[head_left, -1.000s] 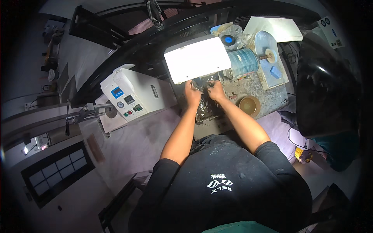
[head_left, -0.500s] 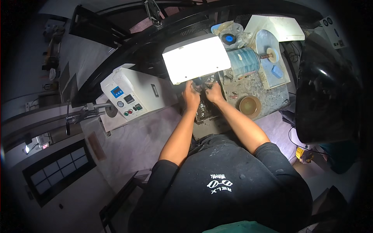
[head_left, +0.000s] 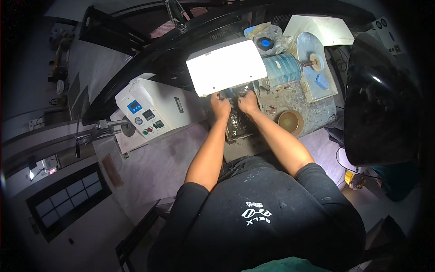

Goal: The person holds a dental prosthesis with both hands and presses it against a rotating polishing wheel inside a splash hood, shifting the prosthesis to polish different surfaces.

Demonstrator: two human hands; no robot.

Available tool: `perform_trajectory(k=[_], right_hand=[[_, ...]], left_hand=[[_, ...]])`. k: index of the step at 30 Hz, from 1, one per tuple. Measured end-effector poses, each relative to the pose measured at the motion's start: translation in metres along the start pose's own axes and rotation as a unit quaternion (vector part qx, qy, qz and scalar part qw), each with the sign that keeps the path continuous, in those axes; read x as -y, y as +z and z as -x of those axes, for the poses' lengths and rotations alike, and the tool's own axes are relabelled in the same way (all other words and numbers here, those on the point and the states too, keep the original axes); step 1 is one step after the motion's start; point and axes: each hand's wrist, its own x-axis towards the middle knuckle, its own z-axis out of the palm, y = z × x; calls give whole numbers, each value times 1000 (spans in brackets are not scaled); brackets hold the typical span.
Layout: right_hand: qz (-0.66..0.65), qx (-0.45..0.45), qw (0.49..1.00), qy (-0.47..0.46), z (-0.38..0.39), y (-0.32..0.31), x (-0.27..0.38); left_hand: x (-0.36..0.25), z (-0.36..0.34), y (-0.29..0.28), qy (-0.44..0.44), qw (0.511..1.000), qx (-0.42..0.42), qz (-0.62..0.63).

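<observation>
Clock from hands, 12 = away from body. Grey worktop [head_left: 317, 113] is stretching out to 3-4, giving the R side some room. White ctrl box [head_left: 161, 106] is standing at 9, w/ a gap btwn it & L forearm. White hood [head_left: 226, 68] is blocking 12, its front edge hanging just above the fingertips; clear blue container [head_left: 282, 70] is sitting beside it at 2. Dark wet tray [head_left: 236, 129] is lying under the hands & running to 6, near edge facing the torso. Brown bowl [head_left: 294, 132] is resting at 4, apart from R forearm. L hand [head_left: 220, 108] is pointing to 12, R hand [head_left: 248, 102] to 11, knuckles facing, forearms converging. Fingers are curling inward nr hood edge; can't tell if pinching anything.
</observation>
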Motion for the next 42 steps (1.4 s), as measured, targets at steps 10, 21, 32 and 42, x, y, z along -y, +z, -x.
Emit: perform_trajectory(k=[10, 21, 32, 42], right_hand=[[23, -11, 1000, -12, 1, 7, 1], [-180, 77, 981, 8, 24, 4, 10], [-334, 64, 937, 81, 35, 1, 22], [-250, 31, 964, 88, 19, 12, -3]], left_hand=[[9, 0, -4, -8, 1000, 26, -17], [30, 22, -2, 189, 978, -67, -51], [20, 45, -3, 255, 960, -94, -68], [13, 40, 11, 58, 990, -121, 51]])
